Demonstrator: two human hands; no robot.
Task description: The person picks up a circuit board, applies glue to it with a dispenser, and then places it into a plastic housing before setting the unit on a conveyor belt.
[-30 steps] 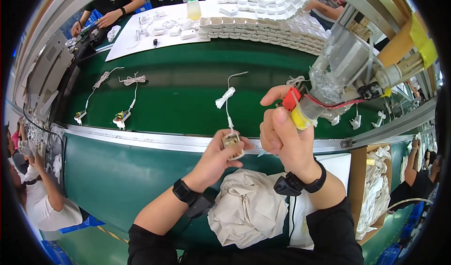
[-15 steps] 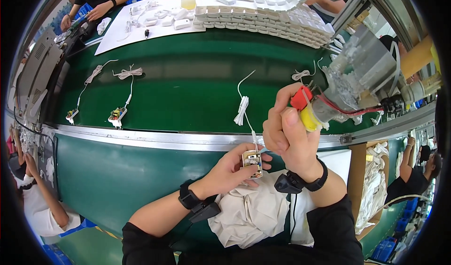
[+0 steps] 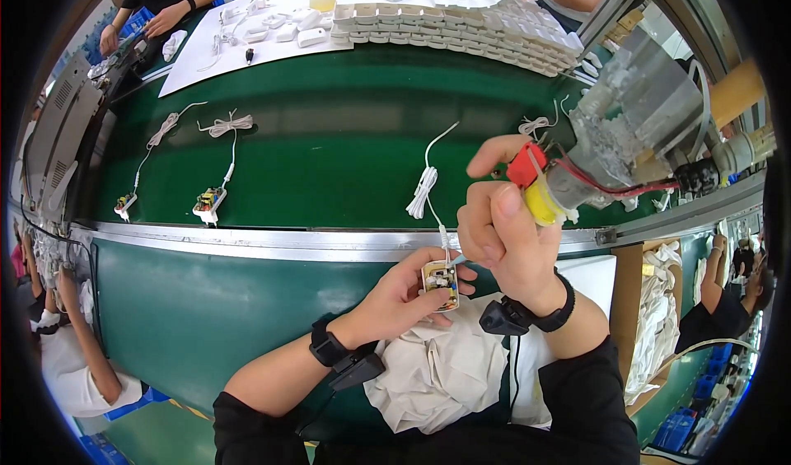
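Observation:
My left hand (image 3: 395,294) holds a small open power adapter (image 3: 440,277), its white shell showing a circuit board with parts. A bundled white cable (image 3: 423,191) runs from the adapter's far end over the metal rail onto the green belt. My right hand (image 3: 515,247) grips a glue gun (image 3: 564,195) with yellow wrapping, a red switch (image 3: 525,167) and a clear, crusted hopper. The index finger stands raised off the switch while the other fingers are wrapped round the handle. A light-blue nozzle tip (image 3: 458,260) points at the adapter's cable end. Contact there I cannot tell.
Two more open adapters (image 3: 209,205) with bundled cables lie left on the green belt (image 3: 329,160). A metal rail (image 3: 247,241) edges it. Stacked white trays (image 3: 445,27) stand at the back; a carton (image 3: 630,317) is at right. Crumpled cloth (image 3: 437,370) lies below my hands. Co-workers sit around.
My right index finger has lifted away from the red switch. The adapter has tilted slightly in my left hand, and the whole view has shifted a little.

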